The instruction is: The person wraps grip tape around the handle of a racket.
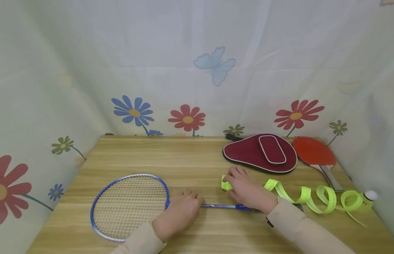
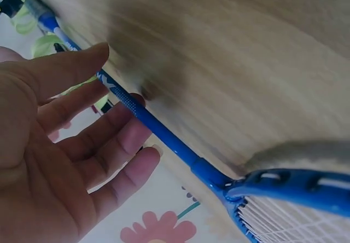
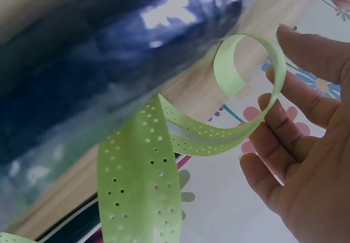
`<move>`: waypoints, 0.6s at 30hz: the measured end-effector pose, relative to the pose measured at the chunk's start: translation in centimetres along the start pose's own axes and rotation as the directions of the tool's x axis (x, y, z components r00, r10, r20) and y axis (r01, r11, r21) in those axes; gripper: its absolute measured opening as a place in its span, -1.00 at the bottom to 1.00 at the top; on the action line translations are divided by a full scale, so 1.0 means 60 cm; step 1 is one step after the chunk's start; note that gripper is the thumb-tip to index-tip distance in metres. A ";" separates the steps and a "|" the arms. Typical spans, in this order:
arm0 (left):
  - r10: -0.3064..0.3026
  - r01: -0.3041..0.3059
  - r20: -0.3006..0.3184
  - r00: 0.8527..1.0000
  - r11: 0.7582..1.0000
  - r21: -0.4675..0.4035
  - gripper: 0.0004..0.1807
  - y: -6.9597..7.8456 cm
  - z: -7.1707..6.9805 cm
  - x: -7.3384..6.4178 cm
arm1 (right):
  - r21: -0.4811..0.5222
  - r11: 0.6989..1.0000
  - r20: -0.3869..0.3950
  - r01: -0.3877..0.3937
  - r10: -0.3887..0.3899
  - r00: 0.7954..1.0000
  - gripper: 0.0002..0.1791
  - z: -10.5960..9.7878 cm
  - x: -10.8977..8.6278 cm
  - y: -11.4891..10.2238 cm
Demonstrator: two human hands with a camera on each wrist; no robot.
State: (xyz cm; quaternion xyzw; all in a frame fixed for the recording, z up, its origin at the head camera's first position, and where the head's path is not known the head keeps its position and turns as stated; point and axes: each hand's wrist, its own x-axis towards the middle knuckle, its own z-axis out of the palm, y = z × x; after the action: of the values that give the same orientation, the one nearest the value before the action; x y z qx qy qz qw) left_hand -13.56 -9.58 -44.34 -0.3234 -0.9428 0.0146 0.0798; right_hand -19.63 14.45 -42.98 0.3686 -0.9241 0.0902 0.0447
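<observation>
A blue-and-white badminton racket (image 1: 216, 206) lies across the table, its strung head to the left. My left hand (image 1: 181, 211) holds its shaft (image 2: 156, 127), thumb on one side and fingers on the other. My right hand (image 1: 244, 187) is above the handle end, its fingers loosely bent against a loop of yellow-green perforated grip tape (image 3: 257, 128). A gap shows between thumb and fingers there. The tape (image 1: 304, 194) trails rightward in loose coils. The dark, shiny handle (image 3: 126, 46) crosses the right wrist view close up; my right forearm partly hides it from above.
Behind my right hand lies a maroon paddle case (image 1: 244, 151) with white piping. A red table-tennis paddle (image 1: 314, 150) is right of it. A shuttlecock (image 1: 370, 195) with a white tip sits near the table's right edge. Flower-patterned curtains (image 1: 165, 81) surround the table.
</observation>
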 end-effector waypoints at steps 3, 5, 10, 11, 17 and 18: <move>0.005 -0.005 -0.020 1.000 1.000 0.020 -0.89 0.000 0.005 0.001 | -0.001 1.000 -0.009 -0.010 0.010 1.000 -0.75 0.001 -0.003 0.002; 0.005 -0.004 -0.019 1.000 1.000 0.026 -0.89 0.000 0.006 0.002 | -0.004 1.000 -0.007 -0.017 0.017 1.000 -0.78 0.002 -0.004 0.003; 0.005 -0.005 -0.016 1.000 1.000 0.030 -0.88 0.000 0.005 0.004 | -0.001 0.999 -0.005 -0.039 0.039 0.999 -0.84 -0.001 -0.007 0.005; 0.006 -0.006 -0.014 1.000 1.000 0.028 -0.87 0.000 0.005 0.004 | 0.004 0.999 -0.007 -0.040 0.040 0.999 -0.85 -0.002 -0.007 0.005; -0.002 0.002 -0.008 1.000 1.000 0.013 -0.86 -0.004 0.011 0.006 | 0.012 1.000 -0.027 -0.025 0.025 0.999 -0.86 -0.010 -0.010 0.002; -0.004 0.004 -0.006 1.000 1.000 0.011 -0.87 -0.005 0.012 0.006 | 0.013 1.000 -0.026 -0.023 0.023 0.999 -0.86 -0.010 -0.010 0.002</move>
State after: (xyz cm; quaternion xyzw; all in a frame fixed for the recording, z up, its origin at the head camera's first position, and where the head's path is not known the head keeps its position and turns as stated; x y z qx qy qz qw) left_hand -14.13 -9.56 -45.00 -0.3209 -0.9432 0.0185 0.0845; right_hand -19.25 15.05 -42.48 0.3570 -0.9270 0.1013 0.0534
